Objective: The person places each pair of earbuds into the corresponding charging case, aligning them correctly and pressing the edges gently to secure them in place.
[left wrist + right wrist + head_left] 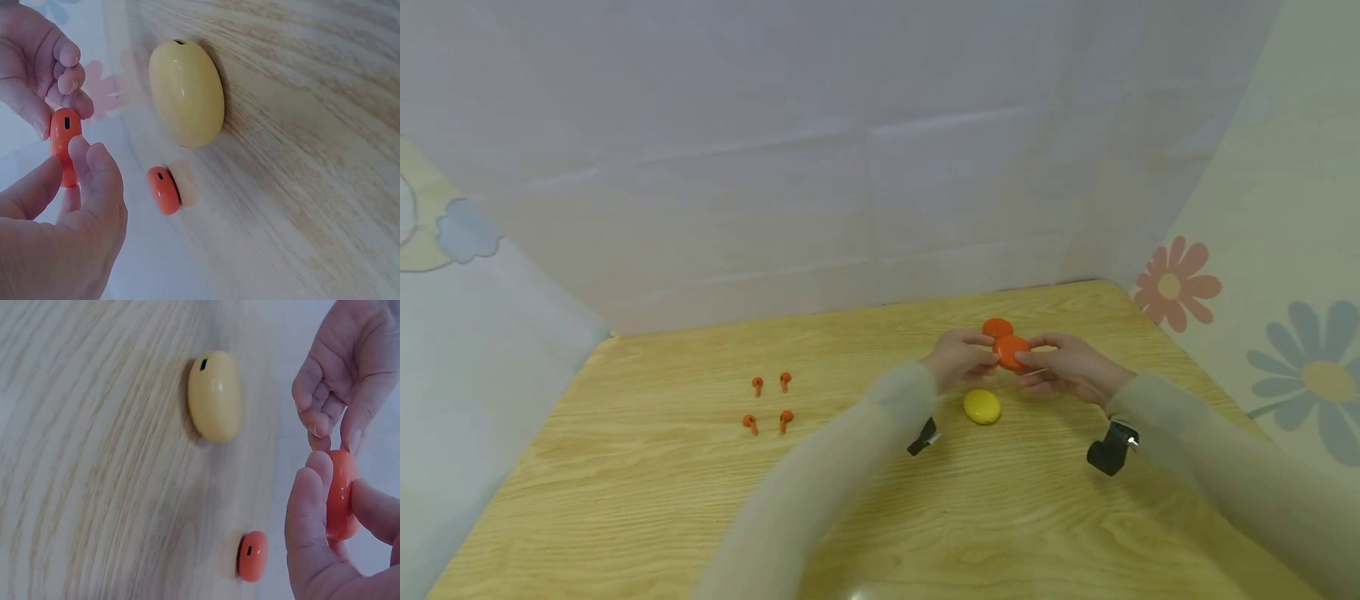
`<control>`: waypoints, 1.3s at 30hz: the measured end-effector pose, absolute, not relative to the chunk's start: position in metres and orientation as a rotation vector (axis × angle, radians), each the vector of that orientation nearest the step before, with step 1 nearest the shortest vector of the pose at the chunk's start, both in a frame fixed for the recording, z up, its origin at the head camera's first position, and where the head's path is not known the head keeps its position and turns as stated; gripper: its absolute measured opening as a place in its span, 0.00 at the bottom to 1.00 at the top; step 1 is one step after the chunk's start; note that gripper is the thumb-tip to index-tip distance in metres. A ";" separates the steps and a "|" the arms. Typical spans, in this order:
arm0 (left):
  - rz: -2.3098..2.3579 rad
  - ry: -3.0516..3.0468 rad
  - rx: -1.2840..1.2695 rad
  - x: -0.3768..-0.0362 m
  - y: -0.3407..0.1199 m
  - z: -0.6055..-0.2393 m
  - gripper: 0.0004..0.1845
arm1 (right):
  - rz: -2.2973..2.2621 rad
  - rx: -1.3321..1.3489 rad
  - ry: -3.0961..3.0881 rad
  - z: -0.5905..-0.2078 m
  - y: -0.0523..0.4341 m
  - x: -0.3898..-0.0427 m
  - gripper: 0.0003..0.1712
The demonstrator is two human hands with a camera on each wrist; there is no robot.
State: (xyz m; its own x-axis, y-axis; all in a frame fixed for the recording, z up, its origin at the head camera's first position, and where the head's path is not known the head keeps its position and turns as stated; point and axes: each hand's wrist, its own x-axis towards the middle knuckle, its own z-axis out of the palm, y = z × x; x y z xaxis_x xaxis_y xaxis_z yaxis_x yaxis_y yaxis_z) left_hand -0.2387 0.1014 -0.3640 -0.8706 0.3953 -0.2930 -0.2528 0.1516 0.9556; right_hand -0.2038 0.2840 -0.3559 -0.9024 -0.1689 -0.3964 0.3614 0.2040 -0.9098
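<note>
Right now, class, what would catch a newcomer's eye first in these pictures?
First, the orange case held up between the left hand and right hand above the wooden table. Just under it lies a yellow case, with a second orange case behind the hands. To the left, four orange earbuds lie in a small square.

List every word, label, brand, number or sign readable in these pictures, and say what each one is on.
None: no readable text shows in any view.
The orange case held by the left hand and right hand: only a small dark slot, no lettering.
The yellow case and second orange case: plain.
The four orange earbuds: too small to tell.
</note>
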 end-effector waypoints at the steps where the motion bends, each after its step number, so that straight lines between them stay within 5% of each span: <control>1: 1.774 1.937 0.143 -0.238 0.099 -0.364 0.18 | -1.753 0.174 2.068 -0.355 0.283 -0.203 0.36; 12: 1.803 1.769 0.195 -0.228 0.069 -0.357 0.19 | -1.915 0.128 1.961 -0.351 0.272 -0.189 0.23; 39: 1.862 1.824 0.204 -0.197 0.017 -0.345 0.21 | -2.094 -0.079 1.873 -0.335 0.227 -0.169 0.22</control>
